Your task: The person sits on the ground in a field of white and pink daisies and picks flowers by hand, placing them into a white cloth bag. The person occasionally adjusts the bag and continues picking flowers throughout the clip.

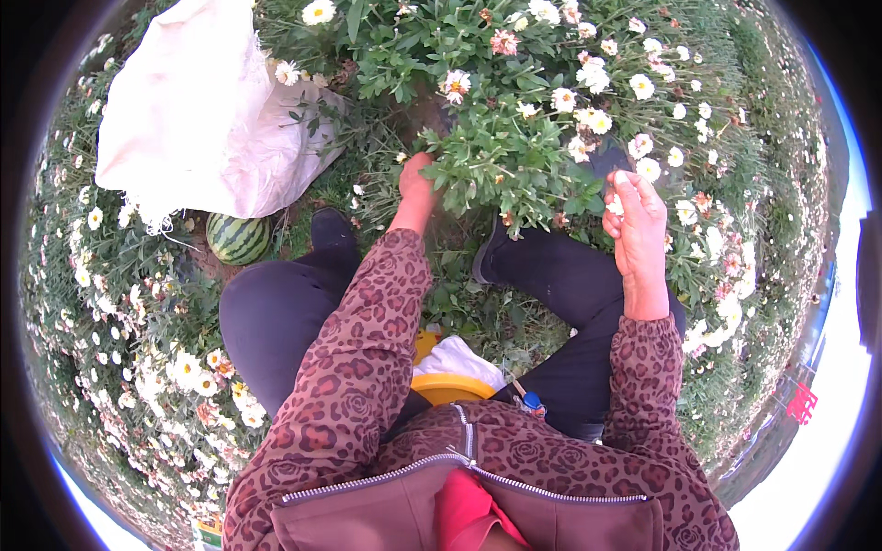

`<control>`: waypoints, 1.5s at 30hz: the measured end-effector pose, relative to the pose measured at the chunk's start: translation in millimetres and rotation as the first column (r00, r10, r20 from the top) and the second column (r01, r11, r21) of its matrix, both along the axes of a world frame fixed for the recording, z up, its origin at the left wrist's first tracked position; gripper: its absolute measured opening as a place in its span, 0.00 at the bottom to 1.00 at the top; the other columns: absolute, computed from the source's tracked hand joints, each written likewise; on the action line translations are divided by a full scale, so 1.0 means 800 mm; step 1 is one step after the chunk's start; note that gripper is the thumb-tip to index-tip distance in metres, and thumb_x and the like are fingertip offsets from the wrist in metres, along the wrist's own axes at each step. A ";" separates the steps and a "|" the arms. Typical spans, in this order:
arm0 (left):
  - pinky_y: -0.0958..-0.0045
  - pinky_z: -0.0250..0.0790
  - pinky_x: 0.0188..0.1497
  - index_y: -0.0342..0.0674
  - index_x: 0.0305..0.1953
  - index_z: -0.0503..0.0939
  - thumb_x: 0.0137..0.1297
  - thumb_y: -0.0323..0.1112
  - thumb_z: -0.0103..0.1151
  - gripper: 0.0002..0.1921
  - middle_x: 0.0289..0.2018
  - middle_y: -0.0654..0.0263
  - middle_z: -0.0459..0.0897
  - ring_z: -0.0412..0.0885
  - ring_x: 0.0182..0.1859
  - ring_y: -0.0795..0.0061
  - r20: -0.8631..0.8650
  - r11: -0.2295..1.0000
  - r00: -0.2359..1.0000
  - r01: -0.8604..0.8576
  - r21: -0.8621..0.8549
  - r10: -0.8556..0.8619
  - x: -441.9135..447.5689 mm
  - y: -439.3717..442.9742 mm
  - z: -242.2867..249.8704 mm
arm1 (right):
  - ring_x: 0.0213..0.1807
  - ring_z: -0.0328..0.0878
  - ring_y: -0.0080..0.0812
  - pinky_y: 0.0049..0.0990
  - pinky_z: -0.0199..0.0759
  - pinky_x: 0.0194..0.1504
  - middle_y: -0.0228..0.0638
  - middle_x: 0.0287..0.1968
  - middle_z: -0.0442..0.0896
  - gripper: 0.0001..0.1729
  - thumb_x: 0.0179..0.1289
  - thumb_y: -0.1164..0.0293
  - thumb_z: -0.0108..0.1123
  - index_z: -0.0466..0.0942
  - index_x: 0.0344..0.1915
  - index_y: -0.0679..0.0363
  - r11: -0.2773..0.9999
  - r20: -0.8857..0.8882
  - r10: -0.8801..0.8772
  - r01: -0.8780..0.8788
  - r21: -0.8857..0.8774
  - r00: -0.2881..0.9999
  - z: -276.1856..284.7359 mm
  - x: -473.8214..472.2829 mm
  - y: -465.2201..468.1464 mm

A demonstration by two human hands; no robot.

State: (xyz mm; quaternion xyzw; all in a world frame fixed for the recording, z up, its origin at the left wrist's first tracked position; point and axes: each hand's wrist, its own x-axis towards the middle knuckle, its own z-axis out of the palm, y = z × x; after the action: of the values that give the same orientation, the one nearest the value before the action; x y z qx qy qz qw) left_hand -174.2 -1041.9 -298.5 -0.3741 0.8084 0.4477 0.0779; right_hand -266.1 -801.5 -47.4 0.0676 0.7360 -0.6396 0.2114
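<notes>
My left hand (pixel 415 186) reaches in at the left edge of a leafy green plant (pixel 499 169). Its fingers are hidden among the leaves, so what they touch cannot be told. On the other side of that plant, my right hand (pixel 639 220) is raised with its fingers closed around a small white flower (pixel 615 205). Several white blooms (pixel 592 120) with yellow centres grow just above that hand. Some flower heads nearby, such as a pinkish one (pixel 504 43), look withered.
A large white woven sack (pixel 186 103) lies among the plants at upper left. A striped watermelon (pixel 238 239) rests on the ground below it. Between my legs is a yellow object (pixel 448 389) with white cloth or plastic (pixel 460 359). Dense flowers (pixel 186 372) surround me.
</notes>
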 end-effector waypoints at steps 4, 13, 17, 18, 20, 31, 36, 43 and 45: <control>0.63 0.67 0.22 0.42 0.31 0.79 0.66 0.28 0.58 0.05 0.22 0.67 0.76 0.73 0.22 0.71 0.143 0.438 0.811 -0.445 0.781 0.567 0.001 -0.011 0.020 | 0.22 0.64 0.11 0.13 0.54 0.21 0.26 0.32 0.80 0.09 0.73 0.69 0.60 0.82 0.48 0.59 0.987 -0.002 -0.002 0.002 0.162 1.000 -0.011 0.002 0.014; 0.75 0.55 0.15 0.45 0.32 0.76 0.70 0.30 0.62 0.07 0.20 0.74 0.73 0.64 0.15 0.82 -0.126 0.485 0.799 -0.224 0.846 0.589 0.029 -0.024 0.178 | 0.30 0.69 0.12 0.16 0.62 0.32 0.19 0.29 0.76 0.10 0.73 0.70 0.60 0.82 0.50 0.61 0.971 -0.058 0.234 -0.236 -0.038 0.971 0.002 0.027 -0.011; 0.80 0.58 0.19 0.46 0.32 0.77 0.70 0.31 0.63 0.07 0.23 0.76 0.75 0.69 0.20 0.86 -0.271 0.566 0.858 -0.027 0.824 0.436 0.081 0.003 0.274 | 0.31 0.69 0.12 0.17 0.66 0.35 0.21 0.30 0.76 0.21 0.74 0.73 0.54 0.76 0.65 0.56 0.805 -0.279 0.563 -0.592 -0.026 0.778 0.019 0.051 -0.045; 0.81 0.59 0.20 0.46 0.33 0.78 0.70 0.32 0.62 0.06 0.23 0.76 0.76 0.70 0.21 0.87 -0.339 0.553 0.872 0.098 0.827 0.352 0.100 0.011 0.294 | 0.35 0.76 0.15 0.21 0.72 0.40 0.24 0.34 0.81 0.25 0.73 0.75 0.53 0.74 0.68 0.57 0.740 -0.289 0.650 -0.672 0.032 0.703 0.023 0.059 -0.050; 0.77 0.59 0.19 0.43 0.35 0.77 0.71 0.30 0.62 0.06 0.22 0.74 0.74 0.69 0.19 0.84 -0.247 0.353 0.920 0.132 0.926 0.303 0.132 0.024 0.323 | 0.52 0.80 0.30 0.29 0.73 0.55 0.38 0.51 0.83 0.28 0.71 0.78 0.51 0.71 0.70 0.58 0.614 -0.468 0.725 -0.783 0.104 0.506 0.021 0.088 -0.070; 0.81 0.58 0.21 0.40 0.36 0.80 0.75 0.34 0.60 0.07 0.24 0.76 0.73 0.67 0.21 0.88 -0.278 0.458 0.940 0.162 0.874 0.197 0.191 0.002 0.376 | 0.40 0.79 0.52 0.45 0.74 0.43 0.46 0.34 0.78 0.06 0.68 0.72 0.58 0.75 0.37 0.63 0.538 -0.594 0.780 -0.697 0.474 0.199 0.012 0.127 -0.064; 0.83 0.53 0.23 0.40 0.36 0.80 0.74 0.33 0.60 0.07 0.24 0.78 0.72 0.62 0.22 0.91 -0.368 0.663 0.930 0.282 0.694 -0.010 0.160 0.004 0.409 | 0.38 0.81 0.50 0.44 0.75 0.38 0.44 0.34 0.79 0.03 0.66 0.74 0.59 0.76 0.38 0.62 0.513 -0.555 0.822 -0.585 0.629 0.124 0.002 0.101 -0.064; 0.83 0.57 0.22 0.33 0.39 0.80 0.73 0.28 0.59 0.04 0.26 0.69 0.77 0.67 0.23 0.87 -0.610 0.687 0.775 0.353 0.635 0.166 0.115 -0.066 0.458 | 0.36 0.83 0.42 0.39 0.76 0.37 0.43 0.34 0.84 0.11 0.68 0.65 0.62 0.79 0.44 0.61 0.514 -0.446 0.853 -0.583 0.629 0.271 0.001 0.011 -0.046; 0.84 0.57 0.22 0.34 0.47 0.81 0.71 0.25 0.57 0.07 0.28 0.67 0.80 0.68 0.23 0.88 -0.467 0.684 0.856 0.205 0.700 0.221 0.055 -0.083 0.417 | 0.29 0.79 0.26 0.30 0.73 0.34 0.37 0.32 0.84 0.23 0.68 0.61 0.67 0.78 0.56 0.65 0.719 -0.381 0.667 -0.688 0.101 0.641 0.010 -0.032 -0.045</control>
State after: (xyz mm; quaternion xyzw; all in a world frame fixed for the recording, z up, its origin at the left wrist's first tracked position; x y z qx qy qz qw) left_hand -130.3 -1108.1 34.8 -0.1810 0.5507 0.8148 -0.0016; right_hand -291.6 -837.6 -39.3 -0.3471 0.7168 -0.5329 0.2858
